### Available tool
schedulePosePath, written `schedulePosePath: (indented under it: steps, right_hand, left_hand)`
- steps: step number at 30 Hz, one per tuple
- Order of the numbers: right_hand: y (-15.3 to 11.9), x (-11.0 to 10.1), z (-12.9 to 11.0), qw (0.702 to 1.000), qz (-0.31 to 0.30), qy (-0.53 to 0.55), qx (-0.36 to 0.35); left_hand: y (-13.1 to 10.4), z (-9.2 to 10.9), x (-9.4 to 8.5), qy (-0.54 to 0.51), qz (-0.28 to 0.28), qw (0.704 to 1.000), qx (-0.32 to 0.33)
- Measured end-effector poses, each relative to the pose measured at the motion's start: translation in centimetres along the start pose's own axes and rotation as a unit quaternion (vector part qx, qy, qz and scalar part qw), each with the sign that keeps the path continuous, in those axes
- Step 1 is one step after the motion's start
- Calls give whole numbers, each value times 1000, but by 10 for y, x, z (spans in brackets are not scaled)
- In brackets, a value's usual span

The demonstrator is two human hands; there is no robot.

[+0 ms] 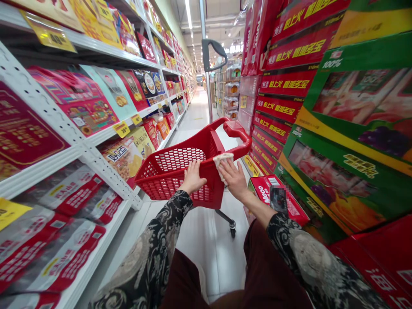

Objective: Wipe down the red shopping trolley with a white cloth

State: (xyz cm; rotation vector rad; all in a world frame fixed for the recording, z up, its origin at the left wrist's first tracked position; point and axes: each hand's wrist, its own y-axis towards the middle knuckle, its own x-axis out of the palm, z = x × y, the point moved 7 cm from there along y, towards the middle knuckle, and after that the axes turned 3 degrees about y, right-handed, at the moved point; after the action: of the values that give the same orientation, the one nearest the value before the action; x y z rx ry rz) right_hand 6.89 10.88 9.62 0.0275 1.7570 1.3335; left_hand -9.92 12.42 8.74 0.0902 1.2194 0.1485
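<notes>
A red plastic shopping cart with perforated sides stands tilted across the aisle in front of me. My left hand grips its near side, fingers over the upper rim and thumb on the outer wall. With fingers laid flat over a whitish cloth, my right hand presses it against the rim by the red handle. Part of the cloth is hidden under the fingers. A metal pole with a grey loop grip rises behind the cart.
Shelves of packaged snacks run along the left. Stacked red drink cartons and green juice boxes wall the right. A low red box with a dark phone-like object on it stands by my right forearm. A caster touches the tiled floor.
</notes>
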Motion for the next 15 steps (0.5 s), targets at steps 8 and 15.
schedulePosePath:
  steps: [8,15]
  right_hand:
    - [-58,30,-40,990,-117,44,-64]
    - [23,-72,24,989,139,-8,56]
  left_hand:
    - [-7,-5,-4,-10,11,1000,-1]
    - [-7,-7,-3,-8,10,1000,-6]
